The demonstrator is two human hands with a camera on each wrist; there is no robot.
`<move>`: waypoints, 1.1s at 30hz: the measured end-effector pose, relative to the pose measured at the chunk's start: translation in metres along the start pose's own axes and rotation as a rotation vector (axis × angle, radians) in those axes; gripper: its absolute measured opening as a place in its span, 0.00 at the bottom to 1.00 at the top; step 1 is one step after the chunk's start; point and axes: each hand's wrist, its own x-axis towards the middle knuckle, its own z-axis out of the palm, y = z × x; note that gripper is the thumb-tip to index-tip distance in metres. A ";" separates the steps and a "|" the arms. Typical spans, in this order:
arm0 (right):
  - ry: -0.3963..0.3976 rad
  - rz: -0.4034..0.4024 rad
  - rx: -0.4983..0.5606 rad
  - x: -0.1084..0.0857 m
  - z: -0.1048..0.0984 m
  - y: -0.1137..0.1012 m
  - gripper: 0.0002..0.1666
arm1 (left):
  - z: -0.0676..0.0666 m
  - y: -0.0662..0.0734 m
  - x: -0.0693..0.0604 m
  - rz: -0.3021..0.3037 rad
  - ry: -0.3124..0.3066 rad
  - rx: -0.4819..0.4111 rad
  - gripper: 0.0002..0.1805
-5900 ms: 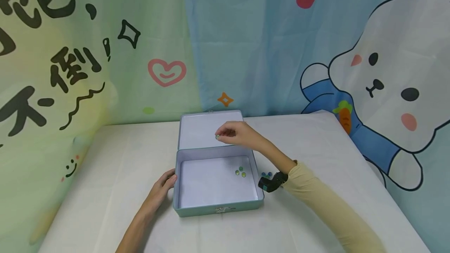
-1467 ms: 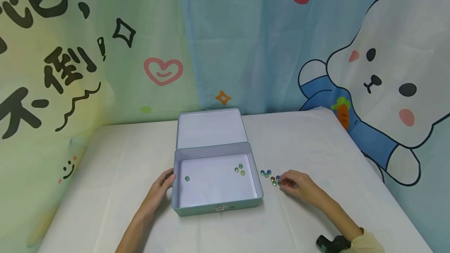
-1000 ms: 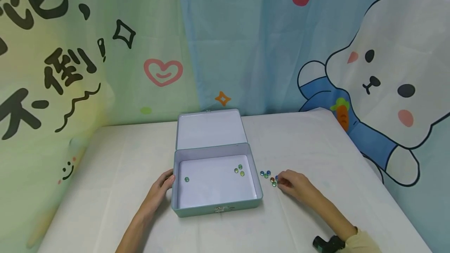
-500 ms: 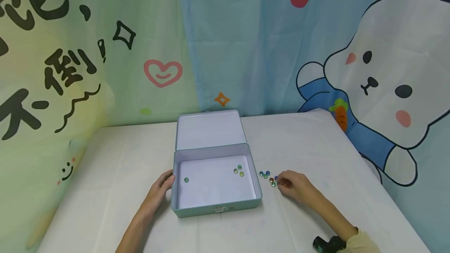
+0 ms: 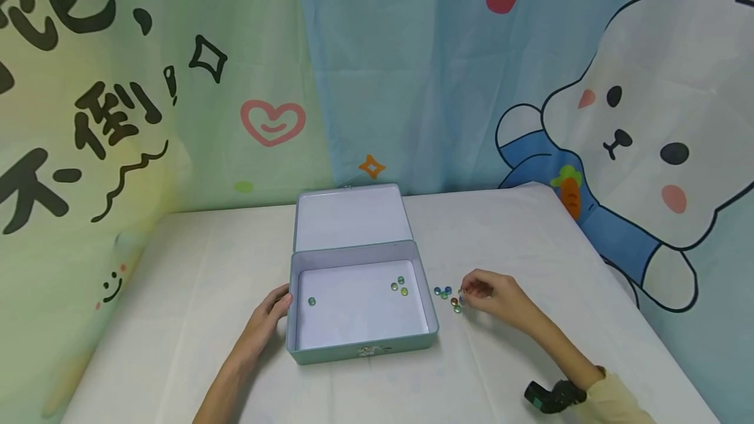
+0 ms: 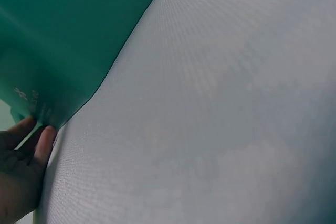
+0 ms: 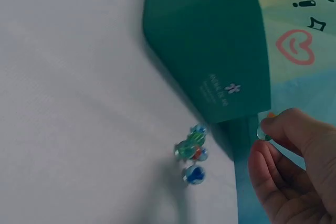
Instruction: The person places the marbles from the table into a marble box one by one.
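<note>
The right wrist view crops the right hand [image 7: 294, 171], which covers most of the pinched marble [image 7: 260, 132], maybe a greenish one. Loose marbles [image 7: 193, 151] look kinda blurry. Left wrist view cuts off the box [image 6: 68, 35] and left hand [image 6: 21, 169]; the lettering [image 6: 34, 98] is illegible.

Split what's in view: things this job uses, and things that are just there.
In use:
box, touched by the left hand
four marbles inside it
loose marbles outside it
marble the right hand pinches

Just there:
curtain
white cloth
black wrist device
</note>
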 end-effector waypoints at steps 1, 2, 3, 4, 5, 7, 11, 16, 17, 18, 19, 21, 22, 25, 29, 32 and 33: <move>-0.007 0.017 0.014 0.002 -0.001 -0.003 0.07 | 0.000 0.000 0.000 0.000 0.002 0.002 0.32; -0.011 0.033 0.029 0.004 -0.003 -0.007 0.07 | 0.000 0.000 0.000 -0.001 0.005 0.002 0.32; -0.016 0.047 0.045 0.007 -0.004 -0.010 0.07 | 0.000 0.000 0.000 0.000 0.006 0.005 0.32; -0.018 0.054 0.062 0.010 -0.006 -0.014 0.06 | 0.000 0.000 0.000 0.001 0.009 0.006 0.32; -0.018 0.061 0.075 0.013 -0.007 -0.017 0.06 | 0.000 0.000 0.000 0.001 0.010 0.008 0.32; -0.021 0.063 0.099 0.020 -0.009 -0.024 0.06 | 0.000 0.001 -0.001 0.002 0.008 0.008 0.32; -0.035 0.054 0.119 0.035 -0.012 -0.037 0.06 | 0.000 0.001 -0.001 -0.002 0.001 0.007 0.32; -0.087 0.017 0.148 0.058 -0.007 -0.059 0.05 | 0.000 0.000 -0.001 -0.008 0.008 0.006 0.32; -0.099 0.004 0.157 0.063 -0.004 -0.064 0.05 | -0.001 0.000 -0.001 -0.005 0.008 0.005 0.32; -0.112 -0.011 0.166 0.068 -0.002 -0.069 0.05 | -0.001 0.000 0.000 -0.003 0.009 0.003 0.32; -0.126 -0.027 0.173 0.073 0.001 -0.074 0.05 | -0.001 0.000 0.000 -0.003 0.009 0.006 0.33; -0.150 -0.061 0.187 0.082 0.007 -0.083 0.06 | -0.001 0.001 0.000 -0.001 0.006 0.008 0.33; -0.162 -0.078 0.193 0.087 0.010 -0.086 0.06 | 0.000 0.001 0.000 -0.001 0.007 0.008 0.33; -0.201 -0.120 0.207 0.100 0.020 -0.093 0.06 | 0.000 0.001 0.001 -0.008 0.010 0.011 0.34; -0.271 -0.165 0.212 0.118 0.037 -0.096 0.05 | 0.002 0.000 0.002 -0.007 0.013 0.010 0.34; -0.340 -0.186 0.196 0.132 0.051 -0.098 0.04 | 0.002 0.001 0.001 -0.005 0.017 0.012 0.33; -0.361 -0.193 0.188 0.137 0.055 -0.099 0.03 | 0.002 0.002 0.001 -0.005 0.017 0.011 0.33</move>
